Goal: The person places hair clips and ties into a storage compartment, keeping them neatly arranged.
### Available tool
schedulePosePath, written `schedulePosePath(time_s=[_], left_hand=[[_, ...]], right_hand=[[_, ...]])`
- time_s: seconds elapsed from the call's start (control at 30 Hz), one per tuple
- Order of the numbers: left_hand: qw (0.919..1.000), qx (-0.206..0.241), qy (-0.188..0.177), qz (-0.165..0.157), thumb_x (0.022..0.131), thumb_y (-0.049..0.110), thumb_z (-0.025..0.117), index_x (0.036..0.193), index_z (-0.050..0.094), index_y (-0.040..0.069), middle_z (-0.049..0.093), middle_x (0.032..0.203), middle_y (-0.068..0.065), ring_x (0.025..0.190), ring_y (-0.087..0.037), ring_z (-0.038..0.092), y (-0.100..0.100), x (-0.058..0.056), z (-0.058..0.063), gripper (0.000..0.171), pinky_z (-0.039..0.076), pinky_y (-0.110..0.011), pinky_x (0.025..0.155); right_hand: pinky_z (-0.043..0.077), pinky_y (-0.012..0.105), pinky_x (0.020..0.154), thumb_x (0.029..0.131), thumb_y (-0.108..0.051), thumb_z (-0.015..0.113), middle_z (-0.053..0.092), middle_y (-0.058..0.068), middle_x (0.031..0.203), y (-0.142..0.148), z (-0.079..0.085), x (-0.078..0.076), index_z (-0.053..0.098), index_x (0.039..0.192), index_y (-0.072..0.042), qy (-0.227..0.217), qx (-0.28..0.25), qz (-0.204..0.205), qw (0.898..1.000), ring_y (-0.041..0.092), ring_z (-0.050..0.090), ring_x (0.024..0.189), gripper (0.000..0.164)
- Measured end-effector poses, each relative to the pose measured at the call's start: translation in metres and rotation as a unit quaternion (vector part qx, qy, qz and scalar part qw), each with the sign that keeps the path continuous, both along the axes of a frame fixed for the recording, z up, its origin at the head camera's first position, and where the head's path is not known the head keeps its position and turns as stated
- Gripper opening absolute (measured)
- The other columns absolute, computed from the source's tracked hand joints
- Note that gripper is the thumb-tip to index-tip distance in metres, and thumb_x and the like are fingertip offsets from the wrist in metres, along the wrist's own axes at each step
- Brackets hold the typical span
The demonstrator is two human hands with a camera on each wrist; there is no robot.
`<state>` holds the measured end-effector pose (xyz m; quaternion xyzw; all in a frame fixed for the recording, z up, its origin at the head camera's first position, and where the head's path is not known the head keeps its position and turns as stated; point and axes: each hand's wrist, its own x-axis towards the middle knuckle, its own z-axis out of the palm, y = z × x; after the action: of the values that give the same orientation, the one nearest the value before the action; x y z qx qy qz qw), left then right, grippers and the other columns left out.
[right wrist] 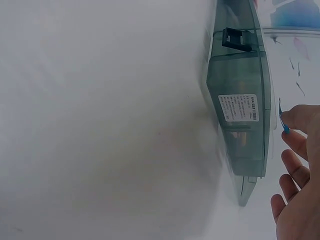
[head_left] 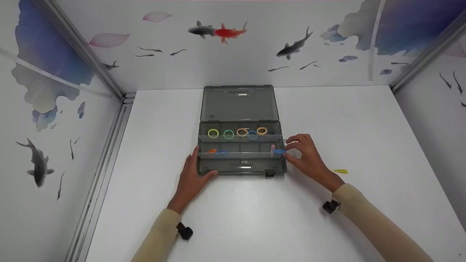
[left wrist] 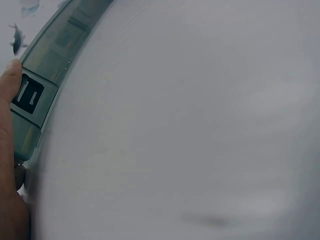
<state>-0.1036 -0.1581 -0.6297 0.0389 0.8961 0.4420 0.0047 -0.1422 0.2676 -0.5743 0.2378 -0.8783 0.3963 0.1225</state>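
Note:
A grey see-through compartment box [head_left: 240,166] lies with its lid [head_left: 238,105] raised against the back. My left hand [head_left: 190,182] grips its front left corner, fingers along the side and thumb [left wrist: 11,80] on the front edge. Over the right end of the middle row, my right hand [head_left: 305,156] pinches a blue hair clip [head_left: 279,151] between thumb and forefinger. The clip [right wrist: 285,129] shows edge-on in the right wrist view. Close beside it is a pink hair clip [head_left: 272,150]. An orange clip [head_left: 212,151] and another blue clip [head_left: 222,152] lie in the same row's left part.
Several ring-shaped hair ties sit in the back row, among them a yellow one [head_left: 213,133] and a green one [head_left: 228,134]. A yellow hair clip [head_left: 341,171] lies on the white table [head_left: 233,222], right of the box. Printed walls [head_left: 255,51] enclose the table.

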Motion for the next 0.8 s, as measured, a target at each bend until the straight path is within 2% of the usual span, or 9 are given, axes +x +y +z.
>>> schedulePosePath(time_s=[0.53, 0.8], left_hand=[[1.0000, 0.008, 0.004, 0.001, 0.091, 0.066, 0.084, 0.179, 0.018, 0.027, 0.033, 0.176, -0.019, 0.164, -0.048, 0.026, 0.000, 0.001, -0.003, 0.116, 0.033, -0.071, 0.124], [0.9999, 0.000, 0.012, -0.001, 0.092, 0.064, 0.084, 0.178, 0.018, 0.025, 0.033, 0.176, -0.022, 0.163, -0.050, 0.026, 0.000, 0.001, 0.000, 0.116, 0.036, -0.071, 0.122]], right_hand=[[0.045, 0.055, 0.106, 0.092, -0.001, 0.089, 0.066, 0.017, 0.124, -0.021, -0.004, -0.029, 0.081, 0.103, -0.001, 0.000, 0.031, 0.015, 0.999, 0.038, 0.053, 0.123, 0.013], [0.042, 0.054, 0.105, 0.091, 0.000, 0.090, 0.066, 0.017, 0.123, -0.028, -0.005, -0.038, 0.081, 0.105, -0.001, 0.003, 0.014, 0.024, 1.000, 0.038, 0.052, 0.121, 0.017]])
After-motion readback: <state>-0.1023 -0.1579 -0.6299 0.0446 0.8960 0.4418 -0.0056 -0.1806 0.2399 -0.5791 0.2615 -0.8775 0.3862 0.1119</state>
